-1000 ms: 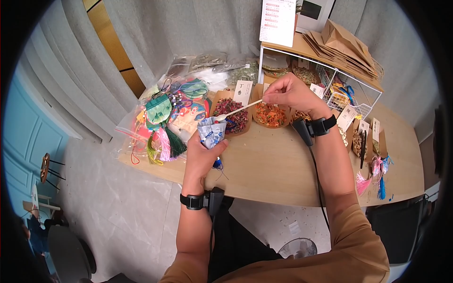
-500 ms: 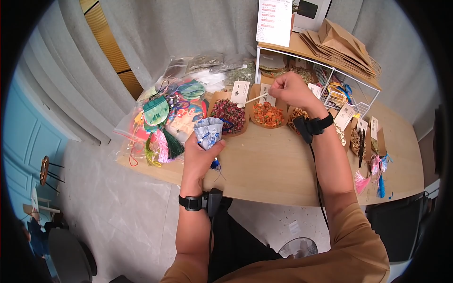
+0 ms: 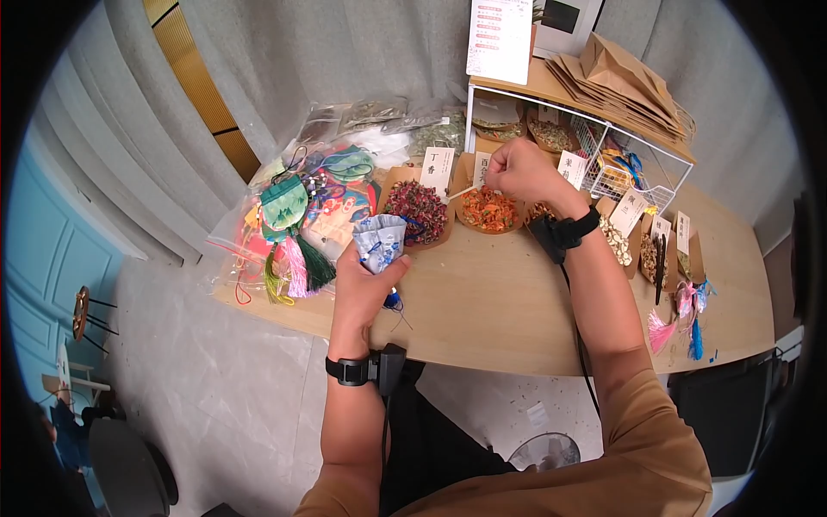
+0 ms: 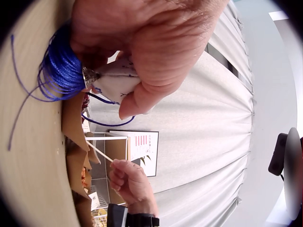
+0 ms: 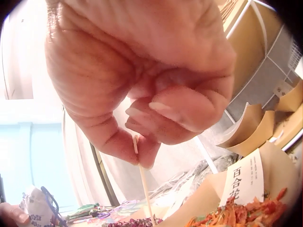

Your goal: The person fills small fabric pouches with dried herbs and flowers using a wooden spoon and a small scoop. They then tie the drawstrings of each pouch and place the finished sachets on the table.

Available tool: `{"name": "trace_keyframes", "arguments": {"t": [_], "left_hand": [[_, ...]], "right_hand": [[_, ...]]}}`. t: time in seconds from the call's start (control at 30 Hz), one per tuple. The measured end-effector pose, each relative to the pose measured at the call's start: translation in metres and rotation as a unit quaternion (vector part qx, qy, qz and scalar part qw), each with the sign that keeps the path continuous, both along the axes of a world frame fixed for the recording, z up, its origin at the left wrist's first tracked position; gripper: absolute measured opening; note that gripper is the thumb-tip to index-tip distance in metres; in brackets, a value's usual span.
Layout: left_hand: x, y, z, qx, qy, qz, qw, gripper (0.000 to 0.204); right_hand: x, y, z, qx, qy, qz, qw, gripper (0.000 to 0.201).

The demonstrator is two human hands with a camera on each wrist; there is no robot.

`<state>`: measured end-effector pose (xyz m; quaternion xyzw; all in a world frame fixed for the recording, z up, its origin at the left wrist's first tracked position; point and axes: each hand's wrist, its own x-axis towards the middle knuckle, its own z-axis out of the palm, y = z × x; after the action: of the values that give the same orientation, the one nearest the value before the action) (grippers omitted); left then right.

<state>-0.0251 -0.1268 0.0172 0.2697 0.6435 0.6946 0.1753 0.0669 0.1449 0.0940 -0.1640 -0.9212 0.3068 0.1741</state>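
My left hand [image 3: 363,291] holds a small white-and-blue patterned fabric pouch [image 3: 379,245], its mouth upward. A blue tassel [image 4: 61,66] hangs from the pouch, with a loose blue cord beside it. My right hand [image 3: 524,171] pinches a thin pale spoon [image 3: 463,192] by its handle between thumb and fingertips. The spoon slants down to the left; its tip is at the border between a box of dark red dried flower buds [image 3: 413,202] and a box of orange dried petals [image 3: 489,209].
More card boxes of dried herbs [image 3: 655,258] with labels stand to the right. At left lie bagged sachets with tassels [image 3: 297,250]. A wood-topped rack [image 3: 594,112] carries brown paper bags [image 3: 624,82]. Pink and blue tassels [image 3: 689,314] lie near the right edge.
My right hand has drawn the spoon from the pouch's mouth, rightward past the red buds toward the orange petals. My left hand still holds the pouch almost in place.
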Motion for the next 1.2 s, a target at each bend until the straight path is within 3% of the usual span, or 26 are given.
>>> {"name": "trace_keyframes", "arguments": {"t": [0.2, 0.4, 0.6, 1.2], "left_hand": [[0.0, 0.0, -0.001, -0.003, 0.0, 0.0, 1.0, 0.037], [0.0, 0.0, -0.001, -0.005, 0.002, 0.001, 1.0, 0.037], [-0.001, 0.0, -0.002, -0.001, 0.006, 0.0, 1.0, 0.038], [-0.002, 0.0, -0.003, 0.0, -0.003, -0.003, 1.0, 0.039]], "right_hand": [[-0.005, 0.016, -0.015, -0.093, -0.016, 0.02, 0.995, 0.022], [-0.007, 0.015, -0.016, -0.187, -0.073, -0.027, 0.979, 0.016], [-0.007, 0.026, -0.024, -0.297, -0.049, -0.006, 0.953, 0.013], [-0.01, 0.027, -0.037, -0.378, -0.047, -0.018, 0.924, 0.02]]}}
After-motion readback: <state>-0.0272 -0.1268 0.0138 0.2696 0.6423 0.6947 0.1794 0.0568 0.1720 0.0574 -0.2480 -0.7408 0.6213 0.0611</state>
